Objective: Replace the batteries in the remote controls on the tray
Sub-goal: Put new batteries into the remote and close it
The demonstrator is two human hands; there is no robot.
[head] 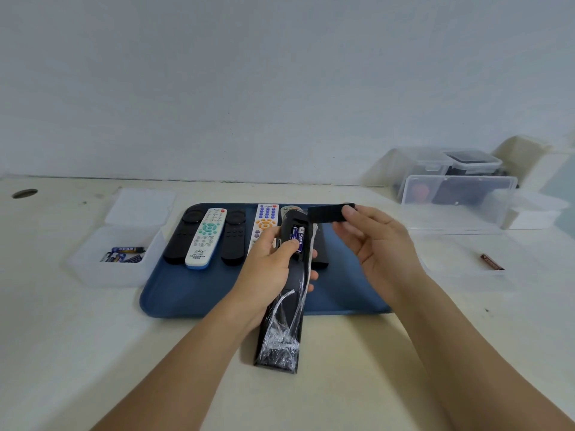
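My left hand (270,262) grips a long black remote (286,306) wrapped in clear plastic, back side up, over the blue tray (199,293). Its battery bay is uncovered and two blue batteries (297,236) sit inside, my left thumb resting on them. My right hand (376,241) pinches the black battery cover (326,214) just above and right of the bay. On the tray's far part lie a white remote (205,237) between two black ones (182,236), a white remote with orange buttons (264,222), and others partly hidden behind my hands.
A clear box (93,269) left of the tray holds several blue batteries (123,255). A brown battery (492,262) lies on a clear lid at the right. Clear plastic containers (457,194) stand at the back right. A cable hole (25,193) is far left in the table.
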